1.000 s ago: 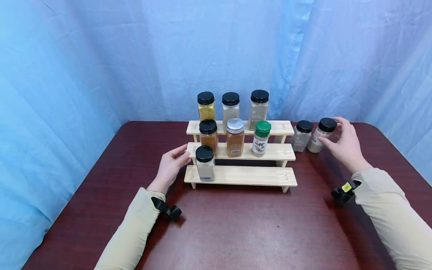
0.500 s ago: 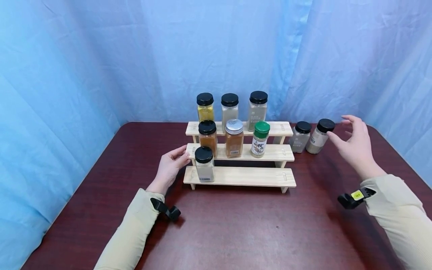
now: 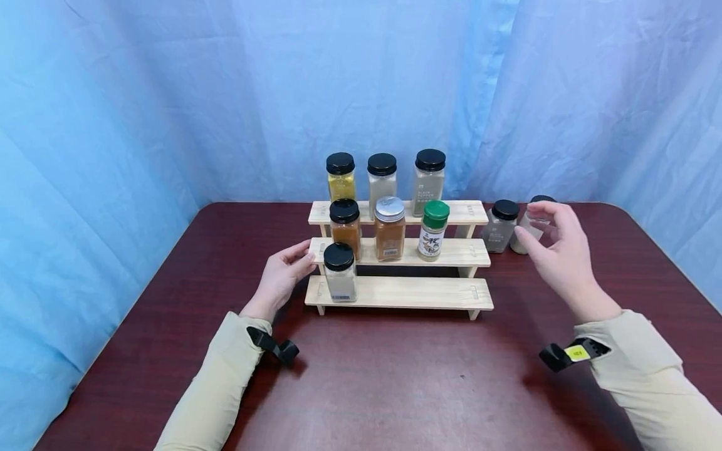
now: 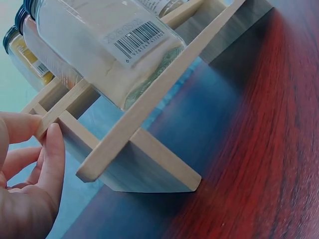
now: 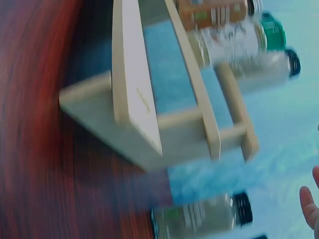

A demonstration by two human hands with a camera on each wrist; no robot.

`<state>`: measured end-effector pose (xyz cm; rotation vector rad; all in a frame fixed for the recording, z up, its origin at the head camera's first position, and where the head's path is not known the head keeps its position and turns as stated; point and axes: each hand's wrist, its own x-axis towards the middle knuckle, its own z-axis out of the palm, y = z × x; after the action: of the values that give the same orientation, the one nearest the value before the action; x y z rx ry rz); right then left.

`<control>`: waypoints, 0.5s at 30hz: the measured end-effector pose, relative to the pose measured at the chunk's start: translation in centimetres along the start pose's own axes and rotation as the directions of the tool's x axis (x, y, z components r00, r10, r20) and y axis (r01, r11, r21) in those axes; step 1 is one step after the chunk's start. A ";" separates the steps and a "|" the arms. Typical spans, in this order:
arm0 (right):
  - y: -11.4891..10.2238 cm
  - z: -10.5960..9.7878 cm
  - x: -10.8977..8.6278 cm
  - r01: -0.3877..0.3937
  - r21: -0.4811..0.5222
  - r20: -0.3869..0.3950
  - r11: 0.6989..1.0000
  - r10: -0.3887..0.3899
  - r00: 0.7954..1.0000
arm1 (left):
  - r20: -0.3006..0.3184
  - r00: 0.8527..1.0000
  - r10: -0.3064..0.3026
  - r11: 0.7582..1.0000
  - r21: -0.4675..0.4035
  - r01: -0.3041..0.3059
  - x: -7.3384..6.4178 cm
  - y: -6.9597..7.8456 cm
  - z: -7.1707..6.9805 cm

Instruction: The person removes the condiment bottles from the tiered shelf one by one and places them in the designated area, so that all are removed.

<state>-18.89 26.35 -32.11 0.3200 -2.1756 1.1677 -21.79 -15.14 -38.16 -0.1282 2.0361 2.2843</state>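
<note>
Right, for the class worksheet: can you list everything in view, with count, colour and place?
Table: one, dark red-brown, across the lower view
Rack: one, pale wood, three tiers, on the table
Top-tier jars: three, black lids; one has yellow contents
Middle-tier jars: three; black, silver and green lids, left to right
Bottom-tier jar: one, black lid, left end
Loose jars: two, black lids, right of the rack
Curtains: count unclear, light blue, behind and at the sides
Wrist devices: two, black, one per wrist
Sleeves: two, beige, on the forearms
Left hand: one, bare, pinching the middle tier's left end
Right hand: one, bare, by the loose jars
</note>
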 end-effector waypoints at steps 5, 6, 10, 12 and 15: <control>-2.2 1.4 -0.9 0.101 0.031 0.030 0.994 -0.102 0.994 | 0.008 1.000 -0.001 1.000 0.017 0.001 0.1 0.0 0.0; -2.6 1.6 -1.0 0.122 0.034 0.044 0.992 -0.124 0.991 | 0.009 1.000 0.004 1.000 0.027 -0.004 0.2 -0.1 0.0; -4.2 2.3 -1.4 0.188 0.064 0.100 0.980 -0.194 0.976 | 0.018 1.000 0.015 0.998 0.055 -0.016 0.2 0.1 -0.2; -4.9 2.8 -1.6 0.205 0.095 0.121 0.974 -0.216 0.969 | 0.029 0.999 0.014 0.998 0.060 -0.015 0.3 0.2 -0.3; -5.7 3.6 -1.9 0.224 0.152 0.146 0.963 -0.246 0.958 | 0.050 0.999 0.008 0.998 0.067 -0.012 0.4 0.3 -0.4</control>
<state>-16.23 20.00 -30.99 0.7368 -2.1287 1.1881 -22.21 -15.59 -37.93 -0.0567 2.0902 2.1988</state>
